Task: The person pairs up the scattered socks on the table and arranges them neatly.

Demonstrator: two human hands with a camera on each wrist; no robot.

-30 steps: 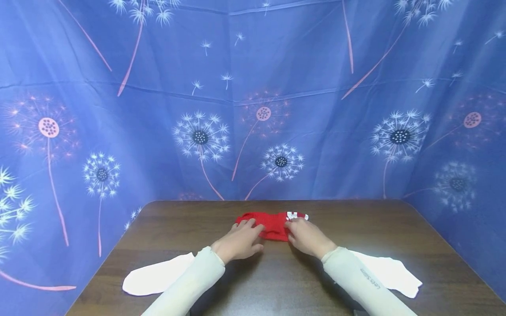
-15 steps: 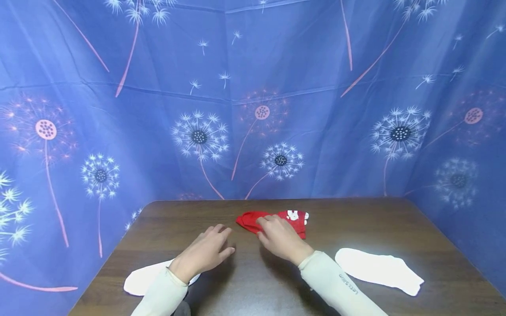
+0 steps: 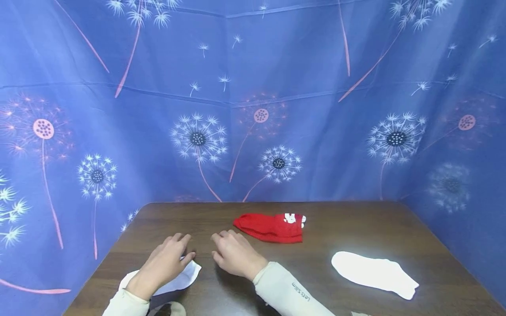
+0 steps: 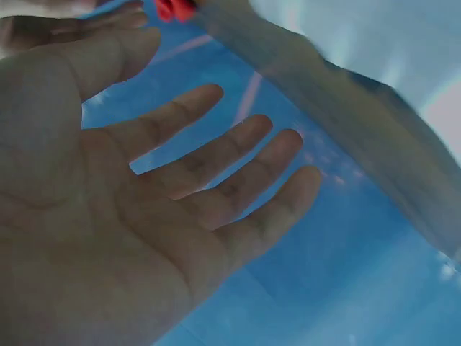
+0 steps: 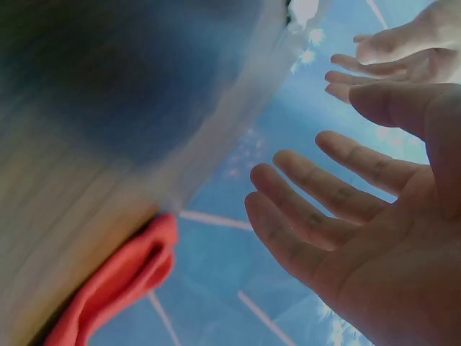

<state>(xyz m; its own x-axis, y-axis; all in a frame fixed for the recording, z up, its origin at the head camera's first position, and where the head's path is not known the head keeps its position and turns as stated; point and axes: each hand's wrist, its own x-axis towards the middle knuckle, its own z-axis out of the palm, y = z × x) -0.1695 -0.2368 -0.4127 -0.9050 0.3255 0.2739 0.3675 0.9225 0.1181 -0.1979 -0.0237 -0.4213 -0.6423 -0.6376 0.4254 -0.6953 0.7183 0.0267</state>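
Observation:
My left hand (image 3: 164, 263) hovers over a white sock (image 3: 183, 278) at the left of the table, its fingers spread and loosely bent. The hand and sleeve hide part of that sock. Nothing lies in the left palm (image 4: 144, 187). My right hand (image 3: 239, 256) is held over the middle of the table, near the left hand, also with relaxed, parted fingers (image 5: 317, 187) and an unfilled palm. Beyond it lies a red sock (image 3: 269, 227), flat and lengthwise, with a white figure at its right end. A second white sock (image 3: 373, 274) lies flat on the right side.
The brown wooden table (image 3: 340, 228) has rounded far corners. Behind it and along its sides hangs a blue cloth (image 3: 324, 131) printed with dandelions. A rounded pale and dark thing (image 3: 171, 309) shows at the bottom edge, below the left hand.
Both hands have left the red sock, which now lies uncovered at the back. The left moved toward the left white sock, then the right swung left after it. The right white sock stayed put.

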